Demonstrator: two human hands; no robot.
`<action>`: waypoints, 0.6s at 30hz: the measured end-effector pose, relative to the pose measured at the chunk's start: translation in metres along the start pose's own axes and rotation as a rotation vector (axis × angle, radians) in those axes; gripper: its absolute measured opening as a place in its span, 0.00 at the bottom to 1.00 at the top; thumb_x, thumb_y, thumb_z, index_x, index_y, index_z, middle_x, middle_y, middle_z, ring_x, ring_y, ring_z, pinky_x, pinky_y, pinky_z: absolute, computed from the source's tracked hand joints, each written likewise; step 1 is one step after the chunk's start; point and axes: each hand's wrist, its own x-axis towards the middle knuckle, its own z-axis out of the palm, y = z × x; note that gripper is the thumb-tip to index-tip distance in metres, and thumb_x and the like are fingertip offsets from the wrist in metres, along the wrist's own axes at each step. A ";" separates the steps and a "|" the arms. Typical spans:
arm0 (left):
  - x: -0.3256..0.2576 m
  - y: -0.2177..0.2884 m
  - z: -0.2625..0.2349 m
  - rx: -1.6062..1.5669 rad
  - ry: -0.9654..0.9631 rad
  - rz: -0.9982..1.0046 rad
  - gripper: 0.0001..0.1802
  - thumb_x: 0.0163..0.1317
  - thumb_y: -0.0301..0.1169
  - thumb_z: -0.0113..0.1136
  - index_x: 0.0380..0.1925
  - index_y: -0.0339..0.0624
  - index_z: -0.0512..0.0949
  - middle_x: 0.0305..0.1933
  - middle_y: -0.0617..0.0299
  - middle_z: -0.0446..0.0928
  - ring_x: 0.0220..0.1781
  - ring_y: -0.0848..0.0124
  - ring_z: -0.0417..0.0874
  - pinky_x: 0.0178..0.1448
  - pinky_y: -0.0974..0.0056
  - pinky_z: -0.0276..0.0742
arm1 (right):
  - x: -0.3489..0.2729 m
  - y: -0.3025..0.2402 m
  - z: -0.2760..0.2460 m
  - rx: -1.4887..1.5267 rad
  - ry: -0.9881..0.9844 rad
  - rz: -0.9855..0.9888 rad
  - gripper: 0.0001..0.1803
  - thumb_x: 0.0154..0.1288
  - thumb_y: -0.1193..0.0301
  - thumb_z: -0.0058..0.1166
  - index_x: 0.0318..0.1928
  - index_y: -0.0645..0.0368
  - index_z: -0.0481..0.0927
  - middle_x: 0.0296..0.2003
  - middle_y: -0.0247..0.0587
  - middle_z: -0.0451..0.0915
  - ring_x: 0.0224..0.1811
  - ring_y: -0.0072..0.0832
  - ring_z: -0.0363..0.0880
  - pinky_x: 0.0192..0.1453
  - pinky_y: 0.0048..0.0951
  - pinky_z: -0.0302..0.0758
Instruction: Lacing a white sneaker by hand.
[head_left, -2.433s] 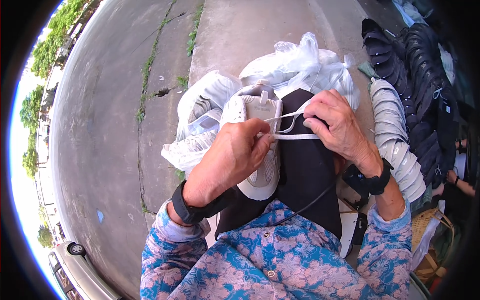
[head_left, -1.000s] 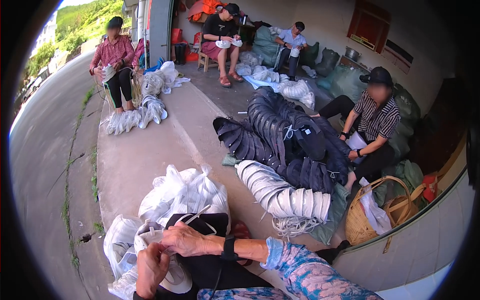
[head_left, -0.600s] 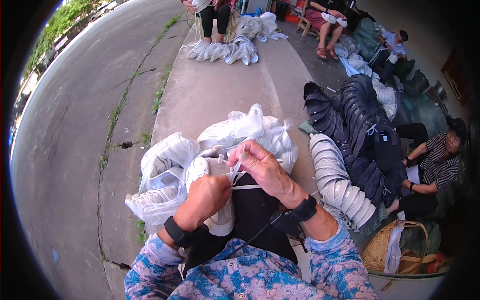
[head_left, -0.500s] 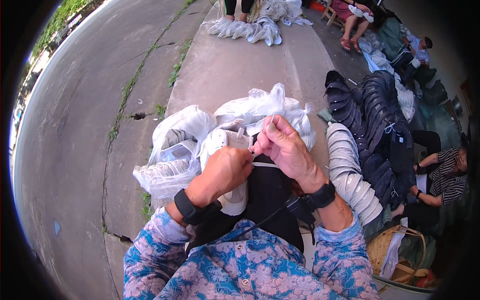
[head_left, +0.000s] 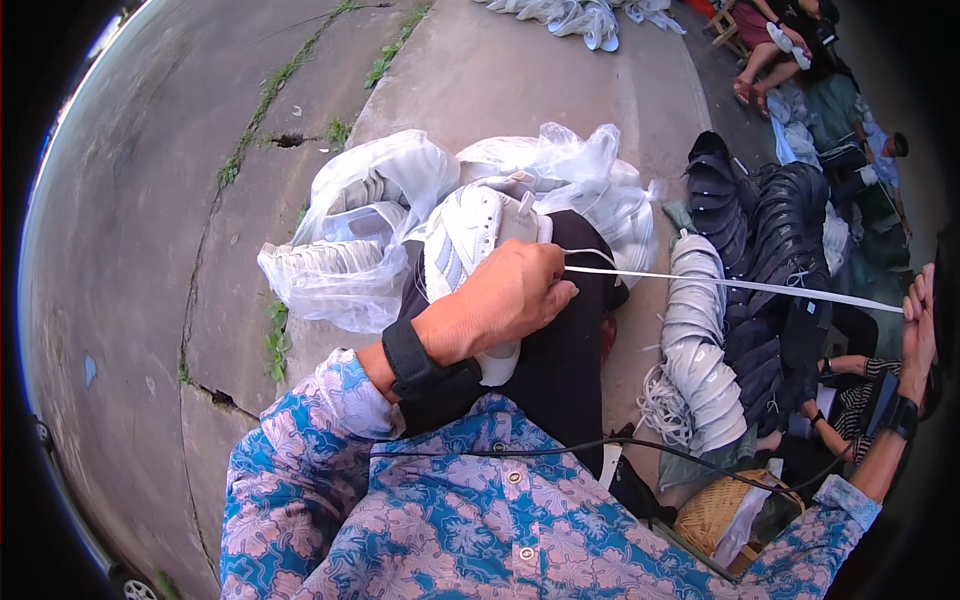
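"White shoe (head_left: 463, 235): where is it placed?"

"It is laid on the black cloth (head_left: 565, 385) of the lap, with its toe pointed toward the body. Its middle part is covered by the left hand (head_left: 508, 298)."

"In which state are the left fingers seen?"

"They are curled over the lacing, but their tips are hidden. Whether the lace or the shoe is gripped by them cannot be told."

"And the right hand (head_left: 918, 320)?"

"It is stretched out to the right side, well apart from the shoe. By its closed fingers the flat white lace (head_left: 745, 285) is gripped, and it is drawn almost straight between both hands."

"What can be found around?"

"Beyond the lap, pale shoes are contained in a clear plastic bag (head_left: 335, 270). To the right, a row of pale uppers (head_left: 697, 345) is laid beside dark uppers (head_left: 775, 255); nearer, a woven basket (head_left: 708, 512) is seen."
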 end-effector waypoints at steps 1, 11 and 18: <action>-0.004 0.002 -0.002 -0.073 0.064 -0.071 0.10 0.63 0.29 0.61 0.35 0.30 0.79 0.23 0.46 0.78 0.25 0.56 0.81 0.33 0.56 0.76 | -0.007 -0.003 0.022 -0.208 0.203 -0.101 0.13 0.75 0.69 0.48 0.56 0.59 0.73 0.30 0.26 0.65 0.23 0.11 0.56 0.22 0.15 0.53; 0.018 -0.003 -0.018 0.565 0.126 -0.065 0.09 0.53 0.28 0.58 0.34 0.42 0.83 0.28 0.48 0.81 0.34 0.51 0.85 0.36 0.53 0.80 | -0.039 0.084 0.130 -0.181 0.076 0.089 0.09 0.75 0.66 0.50 0.46 0.57 0.74 0.26 0.23 0.65 0.19 0.08 0.54 0.19 0.14 0.51; 0.015 -0.008 -0.025 0.301 0.139 -0.025 0.07 0.59 0.32 0.60 0.27 0.40 0.81 0.23 0.56 0.78 0.26 0.63 0.81 0.31 0.58 0.76 | -0.136 0.108 0.342 -0.291 -0.383 -0.025 0.06 0.72 0.70 0.54 0.40 0.60 0.78 0.24 0.24 0.69 0.25 0.12 0.66 0.28 0.16 0.61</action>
